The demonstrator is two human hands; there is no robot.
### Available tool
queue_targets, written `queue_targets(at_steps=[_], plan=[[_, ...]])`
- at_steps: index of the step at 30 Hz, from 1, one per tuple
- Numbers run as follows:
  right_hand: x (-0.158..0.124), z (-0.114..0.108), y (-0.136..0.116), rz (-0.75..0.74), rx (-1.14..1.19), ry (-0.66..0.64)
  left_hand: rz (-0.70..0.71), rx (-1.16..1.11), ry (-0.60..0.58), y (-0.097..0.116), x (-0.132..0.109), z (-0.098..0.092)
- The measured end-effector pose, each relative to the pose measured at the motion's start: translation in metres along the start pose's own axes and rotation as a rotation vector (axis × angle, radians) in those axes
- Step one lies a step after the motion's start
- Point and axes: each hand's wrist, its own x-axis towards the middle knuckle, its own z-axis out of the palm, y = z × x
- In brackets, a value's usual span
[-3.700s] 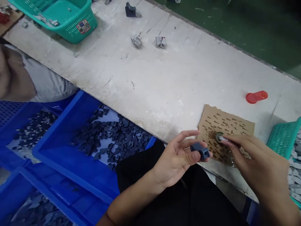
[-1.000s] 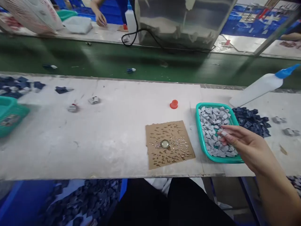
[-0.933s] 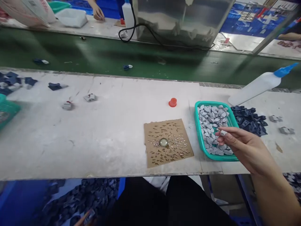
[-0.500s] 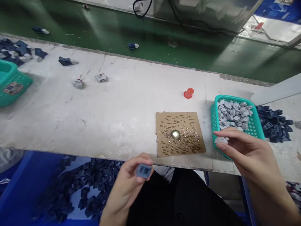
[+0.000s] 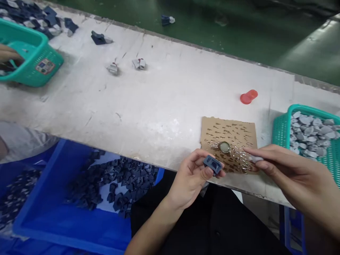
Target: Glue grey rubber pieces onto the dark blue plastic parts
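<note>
My left hand (image 5: 193, 177) pinches a small dark blue plastic part (image 5: 213, 164) at the near edge of the white table (image 5: 164, 102). My right hand (image 5: 292, 177) pinches a small grey piece (image 5: 255, 159) between thumb and fingers, just right of the blue part. Both hover over the near side of a brown cardboard square (image 5: 233, 132) dotted with glue, with a round metal cap (image 5: 224, 146) at its middle.
A teal basket (image 5: 280, 129) of grey pieces stands at the right. A blue bin (image 5: 53, 216) of dark blue parts sits below the table. A red cap (image 5: 249, 96) lies beyond the cardboard. Another person's hand (image 5: 7, 56) reaches into a teal basket (image 5: 39, 65) far left. A green conveyor (image 5: 212, 21) runs behind.
My right hand took a grey piece from the teal basket and brought it left over the cardboard. My left hand rose with a blue part to meet it. The view tilted down.
</note>
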Motion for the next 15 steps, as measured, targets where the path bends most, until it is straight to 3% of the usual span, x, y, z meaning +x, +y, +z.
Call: queue_targets(at_steps=[6, 15], plan=[[0.016, 0.018, 0.009, -0.237, -0.439, 0.115, -0.024, -0.141, -0.074, 0.001, -0.004, -0.009], [0.027, 0.038, 0.015, -0.415, -0.481, 0.059, -0.091, -0.274, 0.071, 0.011, -0.009, -0.007]])
